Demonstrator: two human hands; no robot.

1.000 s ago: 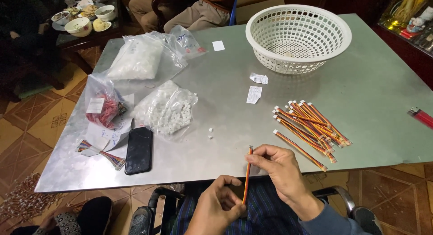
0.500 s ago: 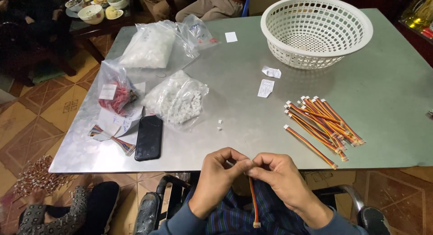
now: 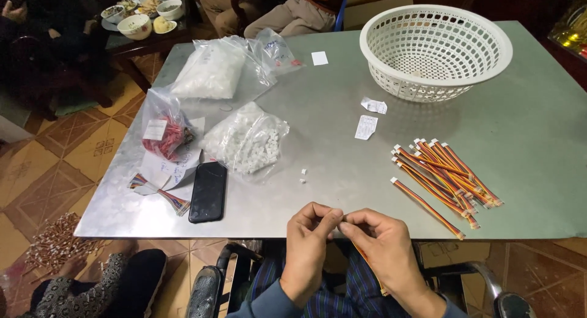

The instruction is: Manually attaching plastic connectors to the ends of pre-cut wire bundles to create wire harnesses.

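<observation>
Since a moment ago my hands barely shift: left hand and right hand pinch one striped cable at grey tabletop edge; tiled floor around.

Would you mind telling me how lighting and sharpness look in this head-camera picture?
Head view: even light on the grey table, soft sheen, no harsh glare; left hand, right hand and ribbon-cable pile are sharp; room edges fall dark; wide-lens bowing splays the table's edges.

Mostly hidden behind the right hand: striped ribbon cable; its pinched end beside the left hand too small to tell.
</observation>
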